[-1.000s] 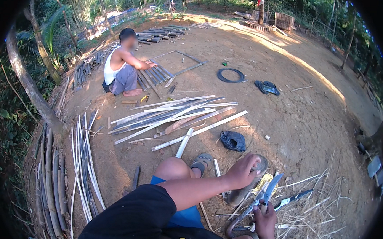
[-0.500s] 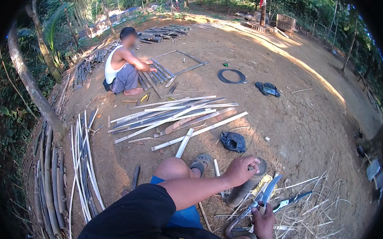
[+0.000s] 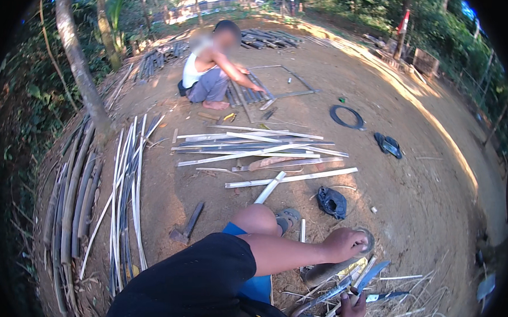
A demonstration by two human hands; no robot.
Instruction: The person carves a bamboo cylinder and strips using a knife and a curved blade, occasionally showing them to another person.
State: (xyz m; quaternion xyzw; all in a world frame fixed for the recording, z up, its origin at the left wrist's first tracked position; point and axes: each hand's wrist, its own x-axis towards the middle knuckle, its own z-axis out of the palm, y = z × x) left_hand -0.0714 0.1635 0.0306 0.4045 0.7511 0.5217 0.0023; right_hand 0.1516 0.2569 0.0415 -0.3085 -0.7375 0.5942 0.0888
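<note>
Near right: left hand (image 3: 347, 245) curled at log (image 3: 324, 272) top, can't tell if gripping; right hand (image 3: 351, 314) holds knife (image 3: 373, 275). Bamboo strips (image 3: 242, 154) farther left.

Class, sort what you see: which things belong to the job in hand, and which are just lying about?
Likely in the job:
knife, in the right hand
log, at the left hand

Probably just lying about:
black coil
sandals
crumpled black bag

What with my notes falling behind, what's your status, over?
Left hand at the log's upper end. Right hand gripping a knife. Thin shavings strewn beside the right hand.
</note>
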